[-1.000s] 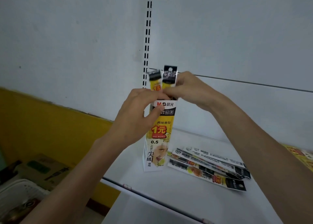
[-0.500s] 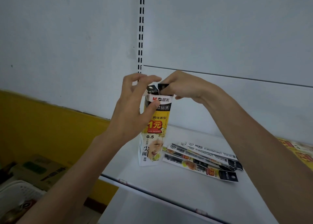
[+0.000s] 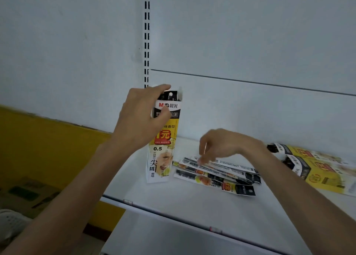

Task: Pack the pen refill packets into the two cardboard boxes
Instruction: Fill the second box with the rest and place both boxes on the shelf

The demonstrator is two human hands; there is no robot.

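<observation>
Several pen refill packets [image 3: 215, 174] lie fanned out flat on the white shelf [image 3: 173, 200], just right of an upright cardboard box [image 3: 163, 148] with dark packet tops showing in its open mouth. Left hand [image 3: 142, 119] clasps the box near its top. Right hand [image 3: 221, 144] hangs over the loose packets, fingertips [image 3: 202, 160] touching them, fingers loosely curled, gripping nothing. Second box [image 3: 316, 168] lies flat at far right

Back panel [image 3: 250, 33]: pale grey-white, fills the upper frame, one thin horizontal seam right of centre.
Slotted upright [image 3: 147, 35]: black paired slots, vertical, upper centre.
Shelf [image 3: 192, 202]: white, flat, lower centre to right.
Yellow wall band [image 3: 44, 144]: left, below the pale panel.
Brown carton [image 3: 28, 195]: lower left, blurred.
White perforated basket [image 3: 11, 222]: bottom left corner, partly cut off.
</observation>
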